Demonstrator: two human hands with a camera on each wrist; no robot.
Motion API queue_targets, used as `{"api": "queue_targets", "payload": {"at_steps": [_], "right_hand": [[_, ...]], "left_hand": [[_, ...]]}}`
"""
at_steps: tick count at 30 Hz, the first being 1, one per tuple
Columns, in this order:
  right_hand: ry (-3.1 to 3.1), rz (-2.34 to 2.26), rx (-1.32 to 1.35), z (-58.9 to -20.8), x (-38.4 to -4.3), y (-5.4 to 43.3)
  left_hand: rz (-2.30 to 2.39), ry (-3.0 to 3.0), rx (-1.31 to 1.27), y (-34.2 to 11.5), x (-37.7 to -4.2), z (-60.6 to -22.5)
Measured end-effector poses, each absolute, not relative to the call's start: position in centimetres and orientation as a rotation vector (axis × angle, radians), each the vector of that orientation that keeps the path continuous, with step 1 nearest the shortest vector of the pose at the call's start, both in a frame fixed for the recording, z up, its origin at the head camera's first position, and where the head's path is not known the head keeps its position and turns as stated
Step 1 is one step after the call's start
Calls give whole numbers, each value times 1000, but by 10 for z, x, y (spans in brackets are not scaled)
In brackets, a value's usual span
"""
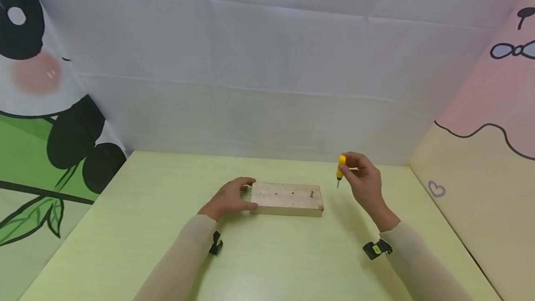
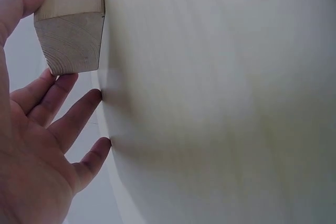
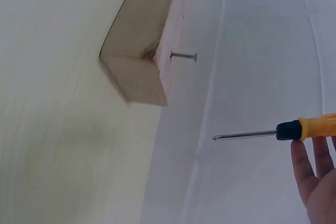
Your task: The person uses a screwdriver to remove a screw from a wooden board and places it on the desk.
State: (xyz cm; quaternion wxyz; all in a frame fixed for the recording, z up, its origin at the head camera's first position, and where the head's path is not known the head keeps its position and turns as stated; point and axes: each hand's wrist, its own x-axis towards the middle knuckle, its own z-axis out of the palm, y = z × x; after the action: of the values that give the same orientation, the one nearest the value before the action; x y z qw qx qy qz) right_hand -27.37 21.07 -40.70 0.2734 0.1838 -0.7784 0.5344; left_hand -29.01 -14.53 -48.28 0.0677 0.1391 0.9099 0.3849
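A wooden block (image 1: 286, 199) lies flat on the table, with small dark holes along its top. Near its right end a screw (image 3: 184, 55) stands upright, partly sunk in the wood. My left hand (image 1: 231, 197) holds the block's left end, thumb on the near side and fingers spread at the end and far side; some fingertips touch the tabletop (image 2: 210, 129). To the right of the block, my right hand (image 1: 364, 180) grips a yellow-and-black screwdriver (image 1: 340, 167) by its handle. Its metal tip points down, raised above the table and apart from the screw.
A white sheet (image 1: 267, 73) rises behind the table's back edge. Printed panels stand at both sides, a green-and-white one (image 1: 46, 152) on the left and a pink-and-cream one (image 1: 497, 161) on the right. Each wrist carries a small black camera (image 1: 377, 248).
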Motion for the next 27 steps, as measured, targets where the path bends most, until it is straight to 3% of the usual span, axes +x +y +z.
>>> {"api": "queue_targets", "payload": {"at_steps": [10, 27], "right_hand": [[-1912, 1776, 413, -419, -273, 187], [-1930, 1779, 484, -427, -273, 172]], "left_hand": [[1204, 2713, 420, -146, -292, -485], [1282, 2652, 392, -145, -296, -487]]}}
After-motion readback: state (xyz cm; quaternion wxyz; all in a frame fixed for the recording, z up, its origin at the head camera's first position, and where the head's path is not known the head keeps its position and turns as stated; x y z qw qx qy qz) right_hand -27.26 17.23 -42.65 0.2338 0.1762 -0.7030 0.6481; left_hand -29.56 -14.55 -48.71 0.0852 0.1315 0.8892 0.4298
